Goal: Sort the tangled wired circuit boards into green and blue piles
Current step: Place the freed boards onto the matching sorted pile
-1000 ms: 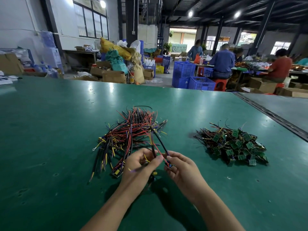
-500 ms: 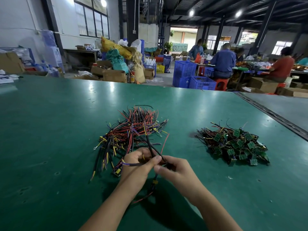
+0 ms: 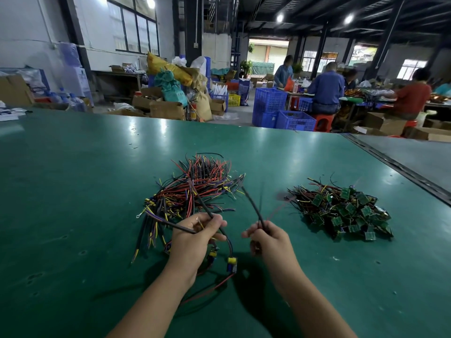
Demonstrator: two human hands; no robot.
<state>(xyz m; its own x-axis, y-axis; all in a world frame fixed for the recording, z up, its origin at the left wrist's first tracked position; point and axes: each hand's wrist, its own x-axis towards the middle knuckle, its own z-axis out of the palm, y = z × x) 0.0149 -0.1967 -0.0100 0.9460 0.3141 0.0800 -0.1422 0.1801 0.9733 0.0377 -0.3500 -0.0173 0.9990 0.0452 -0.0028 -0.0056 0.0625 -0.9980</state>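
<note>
Left hand point(image 3: 192, 240) grips 2 wires point(image 3: 205, 206) from the tangle point(image 3: 195, 189) ahead. Right hand point(image 3: 271, 240) pinches 1 wire point(image 3: 254, 208), axis pointing away; green pile point(image 3: 341, 211) lies rightward, nearer it.

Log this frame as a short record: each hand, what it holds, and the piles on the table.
left hand: grips black cables from the tangle; a board with a yellow component hangs below it
right hand: grips a black wire that rises from the fist
tangled wire pile: beyond the left hand, on the green table
green board pile: to the right, apart from both hands
blue pile: none visible
</note>
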